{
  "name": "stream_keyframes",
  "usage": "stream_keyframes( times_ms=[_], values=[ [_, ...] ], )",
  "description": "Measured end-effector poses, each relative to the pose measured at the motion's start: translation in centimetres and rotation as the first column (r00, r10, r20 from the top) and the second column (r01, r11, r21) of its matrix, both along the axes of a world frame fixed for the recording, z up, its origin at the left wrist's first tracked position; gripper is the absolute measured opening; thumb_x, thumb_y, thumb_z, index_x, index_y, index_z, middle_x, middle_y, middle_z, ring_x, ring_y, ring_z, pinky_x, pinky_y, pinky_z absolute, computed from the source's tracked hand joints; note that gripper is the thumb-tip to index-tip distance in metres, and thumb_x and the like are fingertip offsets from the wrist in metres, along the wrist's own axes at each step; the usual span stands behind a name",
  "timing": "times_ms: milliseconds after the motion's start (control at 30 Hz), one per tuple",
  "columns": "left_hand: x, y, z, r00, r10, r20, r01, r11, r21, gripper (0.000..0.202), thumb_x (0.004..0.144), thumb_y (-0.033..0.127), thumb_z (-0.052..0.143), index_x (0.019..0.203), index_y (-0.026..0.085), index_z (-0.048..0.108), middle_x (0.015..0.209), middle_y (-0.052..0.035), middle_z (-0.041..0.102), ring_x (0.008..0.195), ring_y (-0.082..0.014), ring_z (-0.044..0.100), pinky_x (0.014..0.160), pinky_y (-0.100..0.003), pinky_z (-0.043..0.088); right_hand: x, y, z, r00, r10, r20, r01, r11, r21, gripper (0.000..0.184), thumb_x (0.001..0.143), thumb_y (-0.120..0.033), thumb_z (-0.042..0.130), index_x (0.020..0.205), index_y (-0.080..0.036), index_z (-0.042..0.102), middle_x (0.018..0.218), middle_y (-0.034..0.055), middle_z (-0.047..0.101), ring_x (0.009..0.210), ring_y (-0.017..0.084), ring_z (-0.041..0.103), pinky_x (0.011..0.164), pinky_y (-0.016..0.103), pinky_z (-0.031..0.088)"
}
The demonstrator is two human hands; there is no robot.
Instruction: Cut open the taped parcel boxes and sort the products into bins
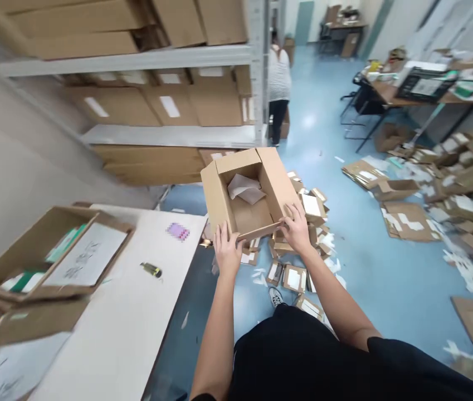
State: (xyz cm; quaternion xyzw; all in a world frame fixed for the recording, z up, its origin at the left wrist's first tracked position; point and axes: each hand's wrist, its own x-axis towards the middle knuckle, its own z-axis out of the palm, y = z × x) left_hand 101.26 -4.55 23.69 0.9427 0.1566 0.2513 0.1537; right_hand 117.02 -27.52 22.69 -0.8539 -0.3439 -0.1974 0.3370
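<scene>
An open cardboard box (240, 161) is held up in front of me, its flaps folded outward and its mouth tilted toward me. A crumpled sheet of pale paper (247, 188) lies inside it. My left hand (227, 250) grips the near left corner, fingers over the flap. At the near right side, my right hand (296, 227) is closed on the flap edge, thumb on the near flap. To the left, a yellow-and-black box cutter (151, 270) and a blurred purple item (178, 231) lie on the white table (131, 328).
Cardboard boxes (88, 245) with papers stand along the table's left. A metal shelf (173, 135) full of cartons rises ahead. Small boxes (294, 277) and paper scraps litter the floor near my foot. Flattened cardboard (411, 221) piles up right. A person (279, 78) stands by the shelf.
</scene>
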Motion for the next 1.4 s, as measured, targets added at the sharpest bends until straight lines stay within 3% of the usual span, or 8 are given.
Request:
stream_keyframes(
  times_ms=[133, 333, 533, 667, 867, 1100, 1233, 1400],
  values=[
    [8.7, -7.2, -0.5, 0.972, -0.228, -0.051, 0.227, 0.974, -0.020, 0.016, 0.093, 0.031, 0.071, 0.107, 0.025, 0.074, 0.168, -0.0089, 0.042, 0.158, -0.0388, 0.031, 0.125, -0.064, 0.033, 2.6, -10.0, -0.9, 0.959, -0.283, -0.015, 0.282, 0.958, -0.049, 0.015, 0.086, -0.018, 0.070, 0.100, -0.023, 0.073, 0.160, 0.0108, 0.048, 0.156, 0.038, 0.028, 0.123, 0.067, 0.028],
    [18.0, -19.8, -2.7, 0.833, -0.543, -0.107, 0.533, 0.839, -0.112, 0.014, 0.096, 0.028, 0.067, 0.107, 0.025, 0.075, 0.164, -0.0084, 0.047, 0.157, -0.0356, 0.034, 0.125, -0.061, 0.035, 2.4, -23.2, -1.5, 0.745, -0.667, -0.028, 0.657, 0.740, -0.143, 0.018, 0.085, -0.020, 0.070, 0.102, -0.024, 0.075, 0.167, 0.0067, 0.037, 0.160, 0.041, 0.013, 0.125, 0.074, 0.012],
    [21.4, -30.0, -2.7, 0.714, -0.698, -0.053, 0.689, 0.713, -0.130, 0.023, 0.096, 0.018, 0.060, 0.111, 0.026, 0.076, 0.166, -0.0060, 0.045, 0.158, -0.0342, 0.032, 0.125, -0.062, 0.035, 2.5, -33.3, -3.0, 0.470, -0.871, -0.147, 0.806, 0.491, -0.330, 0.058, 0.080, -0.018, 0.072, 0.136, -0.027, 0.065, 0.176, 0.0115, 0.017, 0.161, 0.046, 0.005, 0.118, 0.080, 0.016],
    [20.7, -30.1, -1.6, 0.715, -0.699, 0.014, 0.696, 0.711, -0.102, 0.030, 0.096, 0.016, 0.057, 0.119, 0.025, 0.074, 0.166, -0.0065, 0.045, 0.159, -0.0325, 0.030, 0.125, -0.058, 0.039, 3.5, -34.9, -4.3, 0.421, -0.866, -0.271, 0.800, 0.495, -0.339, 0.069, 0.080, -0.019, 0.068, 0.149, -0.025, 0.056, 0.170, 0.0176, 0.029, 0.158, 0.045, 0.018, 0.118, 0.072, 0.029],
    [18.4, -22.9, -0.9, 0.834, -0.550, 0.043, 0.551, 0.827, -0.111, 0.039, 0.094, 0.015, 0.058, 0.131, 0.022, 0.069, 0.164, -0.0113, 0.046, 0.157, -0.0322, 0.035, 0.124, -0.054, 0.042, 6.5, -27.5, -2.6, 0.701, -0.688, -0.188, 0.680, 0.725, -0.113, 0.050, 0.090, -0.033, 0.060, 0.139, -0.020, 0.063, 0.163, 0.0177, 0.041, 0.154, 0.039, 0.030, 0.121, 0.063, 0.034],
    [12.3, -11.8, 0.3, 0.964, -0.257, 0.068, 0.263, 0.957, -0.119, 0.046, 0.095, 0.017, 0.058, 0.140, 0.024, 0.062, 0.167, -0.0100, 0.041, 0.157, -0.0310, 0.033, 0.127, -0.054, 0.038, 9.5, -11.0, 2.1, 0.955, -0.291, -0.061, 0.294, 0.955, 0.038, 0.046, 0.094, -0.034, 0.057, 0.138, -0.022, 0.063, 0.156, 0.0170, 0.048, 0.146, 0.035, 0.043, 0.120, 0.060, 0.039],
    [5.6, -5.4, 0.9, 0.997, -0.024, 0.072, 0.033, 0.990, -0.134, 0.050, 0.095, 0.019, 0.059, 0.145, 0.025, 0.059, 0.169, -0.0087, 0.038, 0.157, -0.0309, 0.032, 0.128, -0.054, 0.036, 6.9, 0.0, 3.2, 0.999, 0.012, -0.047, -0.011, 1.000, 0.021, 0.048, 0.095, -0.035, 0.057, 0.141, -0.022, 0.061, 0.156, 0.0168, 0.049, 0.146, 0.034, 0.044, 0.121, 0.058, 0.039],
    [-6.4, 2.4, 1.0, 0.955, 0.291, 0.062, -0.277, 0.945, -0.173, 0.054, 0.094, 0.020, 0.059, 0.148, 0.026, 0.056, 0.169, -0.0082, 0.038, 0.157, -0.0317, 0.032, 0.128, -0.055, 0.035, -1.2, 13.9, 3.4, 0.933, 0.354, -0.062, -0.356, 0.934, -0.027, 0.052, 0.095, -0.032, 0.057, 0.146, -0.023, 0.059, 0.160, 0.0156, 0.045, 0.148, 0.035, 0.041, 0.123, 0.059, 0.036]
  ],
)
